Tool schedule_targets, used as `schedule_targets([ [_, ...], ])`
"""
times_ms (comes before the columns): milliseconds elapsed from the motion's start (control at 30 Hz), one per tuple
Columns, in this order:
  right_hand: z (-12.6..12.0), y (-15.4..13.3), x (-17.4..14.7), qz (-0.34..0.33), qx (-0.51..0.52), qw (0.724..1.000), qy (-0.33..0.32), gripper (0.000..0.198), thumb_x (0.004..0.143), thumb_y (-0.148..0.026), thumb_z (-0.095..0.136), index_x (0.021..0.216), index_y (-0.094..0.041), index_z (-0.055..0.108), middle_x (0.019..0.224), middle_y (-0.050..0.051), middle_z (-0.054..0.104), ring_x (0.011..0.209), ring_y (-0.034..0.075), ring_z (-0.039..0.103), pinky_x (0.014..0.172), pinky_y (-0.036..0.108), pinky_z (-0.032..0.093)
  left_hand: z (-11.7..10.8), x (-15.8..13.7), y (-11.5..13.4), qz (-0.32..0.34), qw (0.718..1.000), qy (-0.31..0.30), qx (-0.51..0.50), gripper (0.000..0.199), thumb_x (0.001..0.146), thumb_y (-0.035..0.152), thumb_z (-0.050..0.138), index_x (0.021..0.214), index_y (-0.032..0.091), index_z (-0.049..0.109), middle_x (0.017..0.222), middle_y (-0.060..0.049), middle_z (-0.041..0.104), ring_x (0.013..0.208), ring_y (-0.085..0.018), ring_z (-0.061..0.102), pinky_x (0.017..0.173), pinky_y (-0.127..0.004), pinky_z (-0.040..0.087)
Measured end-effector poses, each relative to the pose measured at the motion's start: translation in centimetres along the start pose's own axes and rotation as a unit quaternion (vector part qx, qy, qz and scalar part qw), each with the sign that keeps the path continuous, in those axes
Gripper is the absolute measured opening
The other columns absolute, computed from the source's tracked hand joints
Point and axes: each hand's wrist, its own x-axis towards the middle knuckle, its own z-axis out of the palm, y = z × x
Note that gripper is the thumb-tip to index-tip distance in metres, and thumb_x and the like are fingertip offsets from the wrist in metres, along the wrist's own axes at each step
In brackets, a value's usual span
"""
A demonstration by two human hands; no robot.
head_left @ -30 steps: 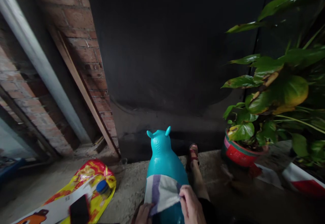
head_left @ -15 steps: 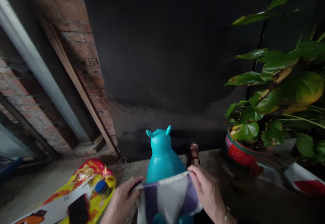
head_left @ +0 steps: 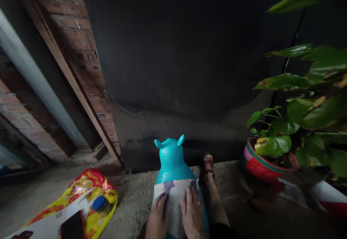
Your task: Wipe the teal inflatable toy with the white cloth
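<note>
1. So the landmark here is a shiny teal inflatable animal toy with two little ears (head_left: 171, 157), on the floor.
2. The white-and-purple striped knit cloth (head_left: 174, 201) is draped over the toy's back, just below its neck.
3. Left hand (head_left: 157, 217) is pretty much flat on the cloth, fingers loose, not clenched.
4. Right hand (head_left: 192, 212) lies on it too, fingers spread, no pinching I can see.
5. Left of the toy: a crinkly red-and-yellow plastic bag (head_left: 90, 179) with a blue-capped jar (head_left: 99, 203) on it.
6. Right of the toy: a foot in a dark red strappy sandal (head_left: 208, 165).
</note>
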Motion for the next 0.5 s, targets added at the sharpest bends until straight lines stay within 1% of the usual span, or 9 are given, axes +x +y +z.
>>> schedule_targets([
  [33,0.9,-0.2,-0.3,0.021,-0.014,0.999,-0.038,0.057,0.099,-0.047,0.038,0.142,-0.014,0.053,0.15,0.018,0.05,0.139,0.039,0.045,0.106,0.054,0.048,1.1,0.1,-0.3,-0.011,1.0,-0.01,0.006,0.06,0.096,0.034,0.029,0.148,0.008,0.043,0.162,-0.014,0.039,0.151,-0.022,0.034,0.125,-0.037,0.029],
  [100,1.5,-0.7,0.4,0.046,-0.032,0.993,-0.101,0.059,0.098,-0.046,0.041,0.148,-0.014,0.046,0.157,0.017,0.04,0.144,0.042,0.037,0.111,0.058,0.043,2.7,0.5,-0.6,-0.039,0.999,-0.026,0.02,0.062,0.096,0.038,0.027,0.152,0.013,0.035,0.166,-0.011,0.027,0.154,-0.025,0.024,0.125,-0.044,0.029],
  [200,1.0,-1.2,3.3,0.042,-0.034,0.988,-0.146,0.06,0.1,-0.041,0.036,0.154,-0.017,0.034,0.163,0.014,0.026,0.149,0.039,0.026,0.116,0.058,0.036,4.0,1.6,-0.5,-0.072,0.997,-0.021,0.032,0.059,0.098,0.039,0.021,0.155,0.025,0.024,0.168,-0.003,0.018,0.155,-0.023,0.019,0.122,-0.05,0.033],
  [267,0.5,-1.5,5.3,0.032,-0.031,0.987,-0.156,0.06,0.1,-0.04,0.035,0.155,-0.017,0.029,0.165,0.013,0.019,0.151,0.037,0.021,0.119,0.056,0.032,4.3,2.3,-0.2,-0.085,0.995,-0.004,0.043,0.057,0.099,0.037,0.018,0.155,0.027,0.022,0.168,-0.002,0.016,0.155,-0.021,0.018,0.121,-0.05,0.034],
  [367,0.3,-2.0,6.9,0.027,-0.031,0.986,-0.159,0.061,0.1,-0.041,0.035,0.156,-0.016,0.026,0.165,0.013,0.014,0.152,0.037,0.016,0.121,0.056,0.029,4.1,3.0,0.4,-0.105,0.993,0.01,0.054,0.056,0.1,0.033,0.017,0.155,0.026,0.022,0.168,-0.003,0.015,0.155,-0.021,0.019,0.121,-0.051,0.033],
  [433,0.2,-2.3,7.1,0.028,-0.029,0.985,-0.168,0.061,0.101,-0.041,0.034,0.156,-0.016,0.025,0.165,0.013,0.014,0.152,0.036,0.016,0.121,0.055,0.029,3.8,2.9,0.7,-0.104,0.993,0.021,0.042,0.055,0.1,0.032,0.016,0.154,0.025,0.024,0.168,-0.004,0.016,0.155,-0.021,0.021,0.12,-0.052,0.034],
  [500,0.1,-2.3,6.4,0.029,-0.029,0.983,-0.18,0.061,0.101,-0.04,0.035,0.156,-0.016,0.024,0.164,0.014,0.016,0.151,0.036,0.019,0.12,0.055,0.032,3.7,2.3,0.7,-0.096,0.994,0.037,0.028,0.055,0.1,0.032,0.017,0.153,0.026,0.028,0.167,-0.003,0.021,0.154,-0.021,0.023,0.119,-0.05,0.037],
])
